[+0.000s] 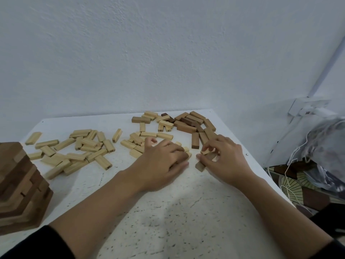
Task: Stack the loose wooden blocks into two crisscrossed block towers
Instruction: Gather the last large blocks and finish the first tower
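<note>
- Tower point(20, 186) of crisscrossed brown blocks stood on the speckled white bench point(168, 212), cut off by the picture's left edge.
- Just right of the tower and a little behind it, loose pale blocks point(78, 150) lay scattered flat, some overlapping.
- Farther right of the tower, more pale blocks point(149, 134) lay toward the back of the bench. Beyond them, farthest from the tower, was a heap of brown blocks point(192, 122).
- The left hand point(164, 161) lay well right of the tower, its fingers bent over a few of the pale blocks; whether its grip was clamped on them could not be told.
- The right hand point(225, 161), farther still from the tower, had its grip clamped on a short pale block point(205, 151), pinched between thumb and fingertips.
- A tan block point(200, 166) lay on the bench just beside that thumb.
</note>
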Available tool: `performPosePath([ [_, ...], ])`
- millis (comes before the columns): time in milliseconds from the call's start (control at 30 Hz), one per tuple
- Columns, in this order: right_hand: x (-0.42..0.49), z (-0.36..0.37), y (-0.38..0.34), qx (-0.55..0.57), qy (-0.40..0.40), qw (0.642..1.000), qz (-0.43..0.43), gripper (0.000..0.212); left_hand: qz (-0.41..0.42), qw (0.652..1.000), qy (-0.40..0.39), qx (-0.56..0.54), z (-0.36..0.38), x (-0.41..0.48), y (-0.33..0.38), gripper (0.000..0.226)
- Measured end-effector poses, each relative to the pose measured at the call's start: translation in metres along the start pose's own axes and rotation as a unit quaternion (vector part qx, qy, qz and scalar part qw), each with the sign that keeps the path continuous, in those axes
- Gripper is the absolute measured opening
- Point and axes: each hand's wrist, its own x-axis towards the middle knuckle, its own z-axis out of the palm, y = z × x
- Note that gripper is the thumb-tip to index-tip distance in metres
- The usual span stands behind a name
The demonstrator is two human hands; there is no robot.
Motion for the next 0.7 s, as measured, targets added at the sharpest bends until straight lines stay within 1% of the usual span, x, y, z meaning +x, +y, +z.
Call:
performPosePath([
  [100, 0.001, 0.001, -0.001, 0.006, 0.003, 1.0, 0.0, 0.016, -0.027, 0.999, 0.02, -0.025, 0.0, 0.013, -0.001, 0.039],
  [300, 0.0, -0.001, 0.0, 0.023, 0.024, 0.999, -0.006, 0.023, -0.122, 0.991, 0.009, -0.046, 0.012, 0.064, 0.015, 0.034],
  [467, 0.0, 0.0, 0.0, 0.024, 0.025, 0.999, -0.015, 0.022, -0.137, 0.99, 0.009, -0.044, 0.02, 0.078, 0.018, 0.032],
  [600, 0.001, -0.006, -0.002, -0.001, 0.022, 1.0, -0.001, 0.019, -0.145, 0.984, 0.075, -0.073, 0.019, 0.078, 0.014, 0.02],
  [700, 0.0, -0.01, -0.005, -0.022, -0.003, 1.0, 0.007, 0.022, -0.171, 0.98, 0.089, -0.055, 0.014, 0.075, 0.017, 0.012],
])
